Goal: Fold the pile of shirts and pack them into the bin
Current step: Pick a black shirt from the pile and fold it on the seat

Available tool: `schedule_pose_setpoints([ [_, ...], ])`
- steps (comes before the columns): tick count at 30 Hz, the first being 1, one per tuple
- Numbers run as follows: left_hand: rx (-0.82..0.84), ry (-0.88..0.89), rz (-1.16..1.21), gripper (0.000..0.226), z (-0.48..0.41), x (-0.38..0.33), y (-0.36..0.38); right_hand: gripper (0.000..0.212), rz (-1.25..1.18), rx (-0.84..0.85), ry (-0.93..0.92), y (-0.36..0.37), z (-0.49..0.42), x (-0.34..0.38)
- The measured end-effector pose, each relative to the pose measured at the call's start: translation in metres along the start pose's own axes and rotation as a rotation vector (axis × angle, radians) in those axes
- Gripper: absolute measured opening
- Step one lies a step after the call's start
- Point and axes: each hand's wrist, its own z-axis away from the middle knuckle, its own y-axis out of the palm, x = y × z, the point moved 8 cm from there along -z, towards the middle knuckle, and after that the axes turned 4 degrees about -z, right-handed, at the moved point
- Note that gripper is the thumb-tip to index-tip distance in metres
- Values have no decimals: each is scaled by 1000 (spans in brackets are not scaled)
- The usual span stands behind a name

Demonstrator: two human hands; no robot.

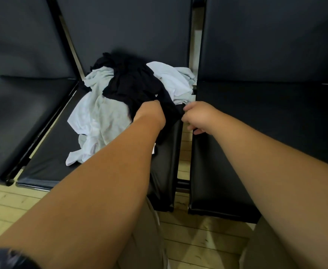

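Pile of shirts (pixel 108 105), lying heaped and unfolded toward the back of the middle seat pad (pixel 48 158). Standing close over the wooden floor (pixel 198 239) at the seat's front edge, stretching both bare forearms out across it. Digging the left hand (pixel 151 113) into the near fold of the black shirt (pixel 132 84), fingers curling under the cloth and gripping it, probably for lifting it clear of the tangle. Pinching what looks like the same shirt's edge with the right hand (pixel 198 117) just beside, thumb meeting fingertips at the seat's right edge, seemingly for spreading the garment between two holds and finding its shape. Draping over everything else, and so likely being taken first. Sprawling underneath and to the left, the white shirts (pixel 101 121); bunching behind on the right, another pale shirt (pixel 174 82), crowding against the backrest (pixel 130 26). Showing no bin anywhere; judging by the heap, barely beginning, nothing folded yet.
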Motion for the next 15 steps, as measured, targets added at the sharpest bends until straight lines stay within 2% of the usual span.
schedule_pose_setpoints([
  [3,-78,-18,-59,25,-5,2,-9,62,88,4,-107,7,2,5],
  [8,-272,21,88,17,1,4,-34,77,182,-11,-193,14,3,12],
  [12,-429,167,470,14,12,-2,-63,69,141,-41,-226,15,0,11],
  [14,-515,186,732,1,21,5,-76,64,95,-54,-222,17,-5,6],
  [15,-534,164,864,3,24,10,-80,60,74,-71,-214,17,-8,4],
])
